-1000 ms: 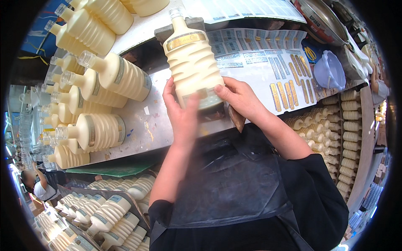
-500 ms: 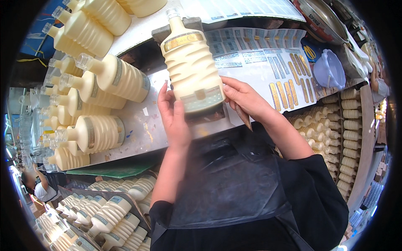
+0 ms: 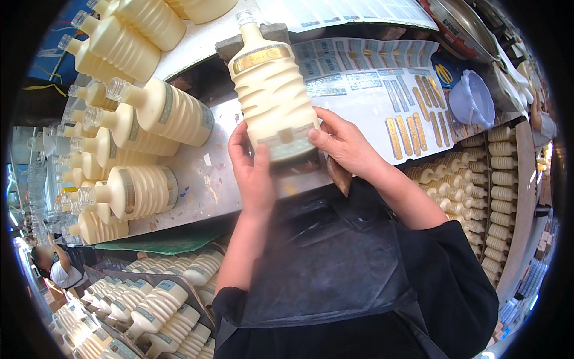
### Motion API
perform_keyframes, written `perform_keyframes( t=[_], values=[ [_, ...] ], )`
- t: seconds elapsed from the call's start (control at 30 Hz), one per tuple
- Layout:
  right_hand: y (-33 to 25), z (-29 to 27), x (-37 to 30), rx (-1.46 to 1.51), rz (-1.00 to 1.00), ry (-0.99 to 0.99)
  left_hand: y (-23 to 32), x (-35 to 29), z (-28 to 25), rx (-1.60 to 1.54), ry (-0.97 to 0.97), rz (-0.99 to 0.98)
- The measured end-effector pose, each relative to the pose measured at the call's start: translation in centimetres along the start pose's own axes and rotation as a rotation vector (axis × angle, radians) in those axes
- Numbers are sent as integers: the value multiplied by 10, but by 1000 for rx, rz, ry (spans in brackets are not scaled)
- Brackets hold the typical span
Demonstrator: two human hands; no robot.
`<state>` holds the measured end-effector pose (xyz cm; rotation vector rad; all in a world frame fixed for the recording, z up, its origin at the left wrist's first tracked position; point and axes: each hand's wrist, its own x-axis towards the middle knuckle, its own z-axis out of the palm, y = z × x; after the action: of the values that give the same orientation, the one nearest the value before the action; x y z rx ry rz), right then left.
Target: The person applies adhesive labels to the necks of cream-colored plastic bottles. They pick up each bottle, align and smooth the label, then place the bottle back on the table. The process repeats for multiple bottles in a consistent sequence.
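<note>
A cream ribbed bottle point(image 3: 272, 99) with a clear glass neck lies before me, its neck end against a grey notched block point(image 3: 280, 33). A gold label is on its shoulder and a silvery-blue band near its base. My left hand point(image 3: 251, 170) grips the base from the left, thumb up along the band. On the right side my right hand point(image 3: 344, 140) closes round the base, its thumb pressing on the band. A brown pointed flat tool point(image 3: 339, 176) sticks out below the right hand; how the fingers hold it is hidden.
More cream bottles point(image 3: 173, 113) lie stacked at left. Sheets with gold and silver label strips point(image 3: 394, 136) lie right of the bottle, beside a lavender bucket point(image 3: 471, 99) and a metal basin point(image 3: 463, 27). Racked bottles point(image 3: 501, 179) stand right, others point(image 3: 158, 308) lower left. A person point(image 3: 63, 269) is far left.
My right thumb has moved left onto the bottle's lower band, and the brown tool has turned to show more of its flat side. My left hand has shifted slightly; the bottle has barely moved.
</note>
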<state>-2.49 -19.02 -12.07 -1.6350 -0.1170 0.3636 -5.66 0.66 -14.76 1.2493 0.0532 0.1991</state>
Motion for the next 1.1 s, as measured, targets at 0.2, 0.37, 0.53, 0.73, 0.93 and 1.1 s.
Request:
perform_keyframes(
  t=[0.2,0.37,0.53,0.73,0.93,1.1],
  values=[
    [6,1,2,26,-56,12,1,0,0,4,-1,-6],
    [4,2,0,7,-33,22,2,0,0,-17,-8,-16],
    [2,2,0,-6,-32,28,2,-1,0,-47,-3,-32],
    [3,-4,0,41,39,-61,2,-2,-1,-44,-13,-26],
    [-15,-3,-3,-78,17,1,-4,-6,-9,55,-31,44],
    [-17,-17,-5,-100,89,-5,-7,-2,-18,698,-2,331]
  ],
)
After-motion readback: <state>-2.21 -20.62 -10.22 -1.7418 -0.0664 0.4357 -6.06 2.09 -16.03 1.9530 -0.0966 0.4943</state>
